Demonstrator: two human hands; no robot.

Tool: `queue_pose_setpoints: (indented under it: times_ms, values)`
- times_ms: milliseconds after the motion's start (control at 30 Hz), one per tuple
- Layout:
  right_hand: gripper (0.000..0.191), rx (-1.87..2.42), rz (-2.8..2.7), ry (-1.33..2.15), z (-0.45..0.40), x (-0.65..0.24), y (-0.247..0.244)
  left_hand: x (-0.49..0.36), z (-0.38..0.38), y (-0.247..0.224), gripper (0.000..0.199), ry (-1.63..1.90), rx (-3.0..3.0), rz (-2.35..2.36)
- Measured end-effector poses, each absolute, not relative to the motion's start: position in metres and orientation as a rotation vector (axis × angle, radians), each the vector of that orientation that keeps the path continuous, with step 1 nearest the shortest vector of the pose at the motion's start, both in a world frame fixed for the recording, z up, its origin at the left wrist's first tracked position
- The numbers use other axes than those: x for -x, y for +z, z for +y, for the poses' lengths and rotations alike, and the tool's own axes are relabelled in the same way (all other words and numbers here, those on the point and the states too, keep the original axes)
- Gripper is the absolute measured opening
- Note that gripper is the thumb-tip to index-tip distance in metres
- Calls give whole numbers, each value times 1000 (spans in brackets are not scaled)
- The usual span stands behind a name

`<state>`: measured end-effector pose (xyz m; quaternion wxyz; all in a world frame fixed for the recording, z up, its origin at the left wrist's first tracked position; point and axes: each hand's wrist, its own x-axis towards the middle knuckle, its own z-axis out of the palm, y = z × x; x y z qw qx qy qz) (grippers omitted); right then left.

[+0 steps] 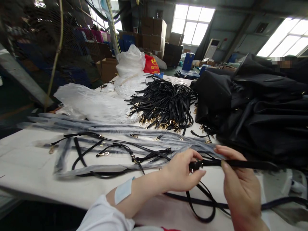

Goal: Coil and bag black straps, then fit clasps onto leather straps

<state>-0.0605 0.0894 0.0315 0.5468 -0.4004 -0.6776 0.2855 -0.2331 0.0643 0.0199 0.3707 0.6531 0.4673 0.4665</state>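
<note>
"Left hand (pixel 179 171) is how, please? Wide or narrow?"

"It is nearly closed. Its thumb and fingers are around the buckle (pixel 196 165), at one end of the black strap (pixel 255 165)."

"And the right hand (pixel 243 187)?"

"It has a narrow pinch on the same strap, with the thumb on the near side and the fingers on the far side."

"So which way does the strap lie?"

"It goes from left to right across the body, almost level. The buckle is with the left hand, and the right hand is nearer to the free end, which passes beyond its fingers to the right. Both hands keep this part above the white surface (pixel 29 163)."

"How does it look, exactly?"

"It is black, flat and smooth, wider than the thin looped strap (pixel 204 220) below the hands. The buckle is dark with a small shine, but its pin I cannot tell, because the fingers hide some of it."

"What is around?"

"To the left there are straps in clear plastic sleeves (pixel 63 157). Farther away is a pile of black straps (pixel 166 96) with gold clips (pixel 150 122), and on the right, a heap of black material (pixel 269 112)."
</note>
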Motion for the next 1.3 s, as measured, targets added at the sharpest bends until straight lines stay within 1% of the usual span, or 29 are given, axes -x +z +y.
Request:
queue_pose_setpoints:
  times_ms: [67, 133, 200, 233, 267, 367, 400, 533, 633, 833, 1000, 1100, 1167, 1300]
  values:
    - [25, 905, -1488, 815, 91, 57, 41, 236, 67, 20, 23, 1179, -1665, 1236]
    - [30, 890, -1534, 898, 91, 54, 47, 239, 69, 20, 19, 1168, -1656, 1265]
    - [47, 888, -1656, 889, 92, 49, 48, 241, 71, 20, 19, 1155, -1631, 1252]
    - [51, 886, -1706, 870, 93, 47, 47, 242, 71, 20, 21, 1148, -1611, 1239]
    - [48, 896, -1750, 853, 95, 45, 45, 242, 72, 20, 22, 1142, -1589, 1233]
    - [25, 971, -1909, 800, 103, 41, 39, 242, 71, 21, 27, 1159, -1546, 1248]
    - [23, 995, -1985, 780, 105, 40, 38, 242, 71, 21, 27, 1179, -1542, 1249]
    - [31, 1032, -2175, 702, 112, 41, 35, 243, 71, 23, 27, 1233, -1533, 1214]
    - [29, 1041, -2214, 670, 111, 41, 35, 243, 70, 24, 26, 1256, -1534, 1200]
    - [31, 939, -2273, 798, 107, 44, 44, 235, 69, 16, 25, 1280, -1537, 1199]
    - [24, 877, -2335, 797, 102, 48, 53, 223, 69, 12, 20, 1352, -1499, 1071]
    - [25, 905, -2246, 773, 103, 43, 53, 225, 68, 16, 28, 1378, -1407, 1052]
    - [22, 916, -2204, 795, 104, 39, 50, 230, 68, 19, 31, 1380, -1355, 1086]
    - [12, 942, -2167, 856, 107, 39, 45, 235, 70, 18, 25, 1399, -1334, 1136]
